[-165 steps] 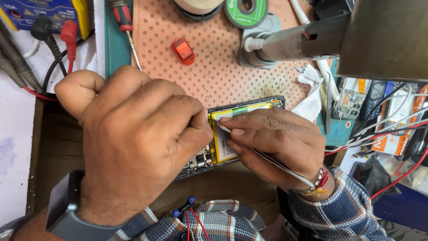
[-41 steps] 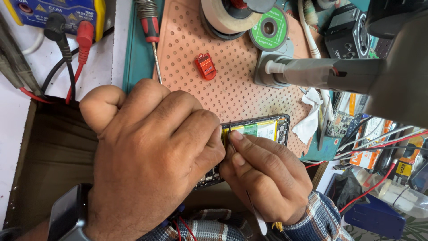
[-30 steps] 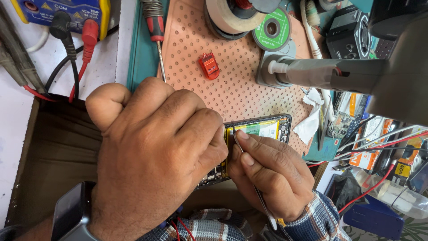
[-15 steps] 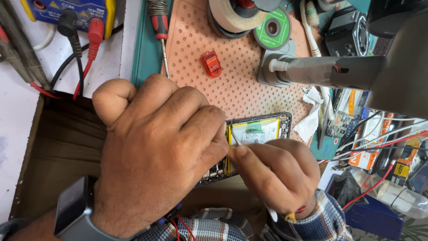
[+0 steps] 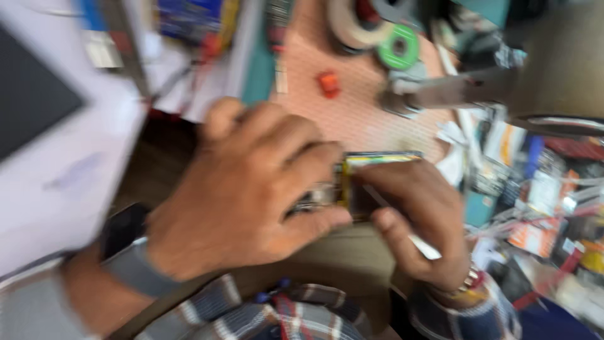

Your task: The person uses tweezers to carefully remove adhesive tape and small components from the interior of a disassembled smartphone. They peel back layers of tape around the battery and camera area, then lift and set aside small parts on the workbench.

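Left hand [image 5: 251, 189] closed over one end of an opened phone with a yellow-edged battery [image 5: 371, 165], right hand [image 5: 418, 217] pinching thin metal tweezers [image 5: 402, 230] beside it, phone between both hands, long axis running left-right, on an orange perforated mat [image 5: 358, 107], blurred.

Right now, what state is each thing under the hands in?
opened phone: back off, yellow-edged inside showing, lying flat
left hand: clamped over the phone
right hand: pinching a thin metal tool
thin metal tool: slanted, tip end at the phone
green tape roll: lying flat
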